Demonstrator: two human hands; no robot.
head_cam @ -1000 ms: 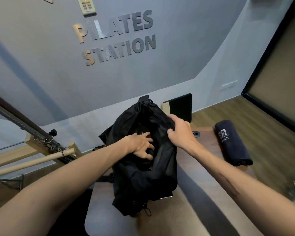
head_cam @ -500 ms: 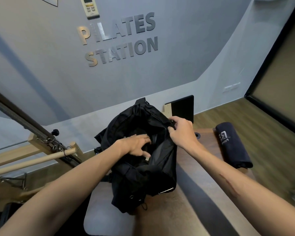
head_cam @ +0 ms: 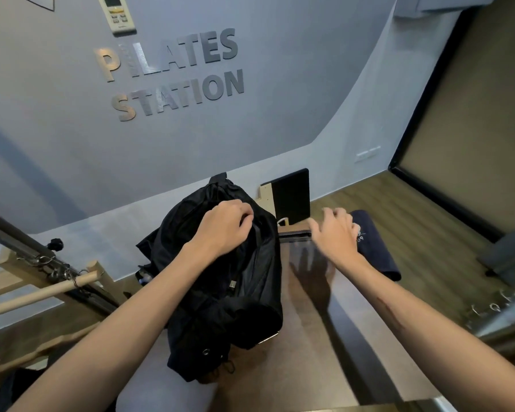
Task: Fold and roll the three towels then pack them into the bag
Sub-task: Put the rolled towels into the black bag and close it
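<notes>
A black fabric bag (head_cam: 235,292) stands on the brown padded surface (head_cam: 309,367) in the middle. My left hand (head_cam: 223,226) grips the bag's top edge, fingers curled into the fabric. My right hand (head_cam: 335,233) hovers in the air to the right of the bag, fingers loosely spread, holding nothing, just left of a rolled dark navy towel (head_cam: 375,245) with white lettering. That towel lies on the surface's far right edge, partly hidden by my right hand. The inside of the bag is hidden.
A black panel (head_cam: 292,196) leans against the wall behind the bag. A wooden bar (head_cam: 39,295) with springs and metal frame stands at the left. Wooden floor (head_cam: 428,239) spreads to the right, with metal hooks (head_cam: 494,307) at the far right edge.
My left hand came out of the bag and now grips its top edge. My right hand let go of the bag's rim and moved right toward the rolled towel.
</notes>
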